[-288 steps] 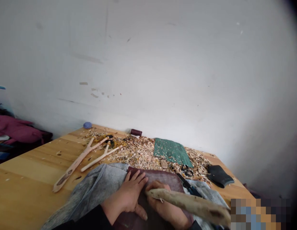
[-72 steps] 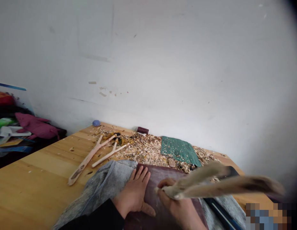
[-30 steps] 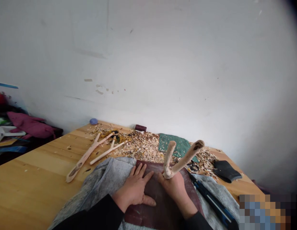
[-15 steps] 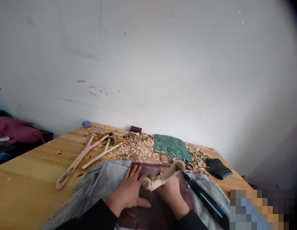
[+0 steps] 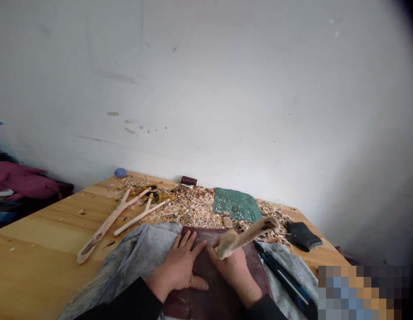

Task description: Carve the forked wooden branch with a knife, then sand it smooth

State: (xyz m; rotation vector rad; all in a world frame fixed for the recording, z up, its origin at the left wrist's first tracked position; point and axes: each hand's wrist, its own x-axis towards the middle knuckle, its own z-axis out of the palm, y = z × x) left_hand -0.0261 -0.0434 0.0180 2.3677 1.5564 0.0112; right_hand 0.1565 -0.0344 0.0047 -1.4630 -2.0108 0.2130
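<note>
My left hand (image 5: pixel 181 266) lies flat with its fingers spread on a dark red sheet (image 5: pixel 214 289). Closed round a pale, peeled forked branch (image 5: pixel 253 233), my right hand (image 5: pixel 234 269) rests over the sheet's right part. One thick prong of the branch points up and to the right, with a dark tip; its lower end is hidden by the hand. Under the sheet is a grey cloth (image 5: pixel 139 249). A black and blue utility knife (image 5: pixel 286 280) lies on the cloth, right of my right hand.
Two forked sticks (image 5: pixel 108 226) lie at the left of the wooden table (image 5: pixel 36 253). Wood shavings (image 5: pixel 193 206) spread along the back, around a green cloth (image 5: pixel 238 203). A dark spool (image 5: pixel 189 180) stands by the wall, and a black piece (image 5: pixel 303 235) lies at the right.
My right hand has shifted slightly left, and the branch in it has turned, its prongs swinging to the right. My left hand has stayed in place.
</note>
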